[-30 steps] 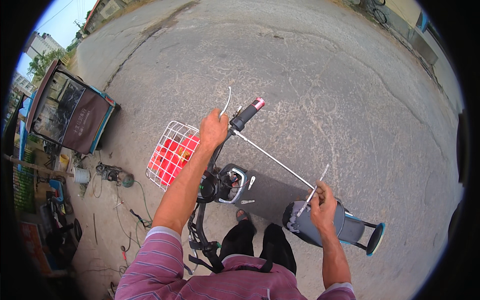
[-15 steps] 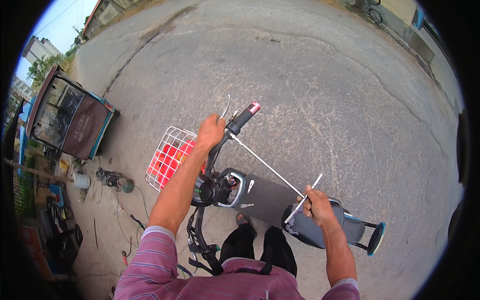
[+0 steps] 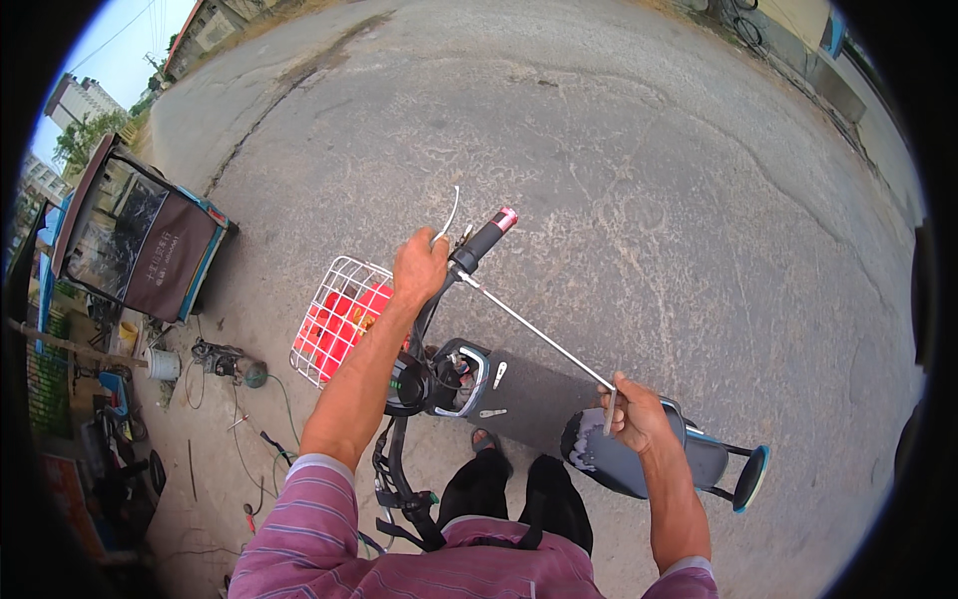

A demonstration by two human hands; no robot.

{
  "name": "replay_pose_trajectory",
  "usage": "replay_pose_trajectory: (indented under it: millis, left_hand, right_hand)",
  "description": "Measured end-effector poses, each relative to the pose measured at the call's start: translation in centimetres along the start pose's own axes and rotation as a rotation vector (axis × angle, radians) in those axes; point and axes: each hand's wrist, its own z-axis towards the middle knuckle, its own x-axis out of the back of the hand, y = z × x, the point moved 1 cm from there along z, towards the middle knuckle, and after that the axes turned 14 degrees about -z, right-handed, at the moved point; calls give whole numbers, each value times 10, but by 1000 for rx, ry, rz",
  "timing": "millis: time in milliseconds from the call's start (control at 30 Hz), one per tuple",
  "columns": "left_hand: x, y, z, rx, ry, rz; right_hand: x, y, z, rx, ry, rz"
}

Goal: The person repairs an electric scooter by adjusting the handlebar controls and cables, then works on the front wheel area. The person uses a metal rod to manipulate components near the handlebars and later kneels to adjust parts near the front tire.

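Observation:
My left hand point(image 3: 423, 268) is closed on the scooter's handlebar at the base of a silver brake lever point(image 3: 450, 213), beside the black grip with a pink end point(image 3: 489, 232). My right hand point(image 3: 631, 414) grips the handle of a long metal T-handle tool point(image 3: 539, 329), whose far end meets the handlebar below that grip. Left of my forearm hangs a white wire basket point(image 3: 324, 314) holding something red point(image 3: 341, 339). Below are a dash with a display point(image 3: 404, 384), the dark footboard point(image 3: 524, 399), and a grey seat point(image 3: 639, 469) with a torn, pale patch.
A covered vehicle point(image 3: 150, 240) stands at upper left. A machine point(image 3: 215, 357), a white bucket point(image 3: 163, 363), hoses and loose tools lie on the ground at left. Cracked road point(image 3: 629, 160) stretches ahead to a wall point(image 3: 828, 85) at upper right.
The tool's crossbar, held slanting across my right hand earlier, has turned and now looks shorter and more upright. My left hand and the handlebar sit slightly lower in view than a second ago.

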Motion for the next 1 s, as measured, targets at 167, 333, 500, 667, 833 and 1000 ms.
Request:
replay_pose_trajectory:
  millis: [167, 333, 500, 667, 833, 1000]
  left_hand:
    - [-1, 3, -1, -4, 23, 21]
    - [-2, -9, 3, 49, -12, -15]
    - [-1, -5, 2, 118, -52, -19]
    - [-2, -6, -1, 70, 9, -27]
    - [-1, -3, -1, 72, -3, -27]
    - [-1, -3, -2, 64, -2, -15]
  right_hand:
    - [-9, 15, 12, 148, 238, -129]
    - [-21, 20, -6, 484, 321, -328]
    - [-27, 23, -19, 711, 308, -573]
    - [-3, 10, -9, 234, -37, -10]
    - [-12, 9, -6, 310, 252, -533]
    - [-14, 0, -9, 112, 77, -148]
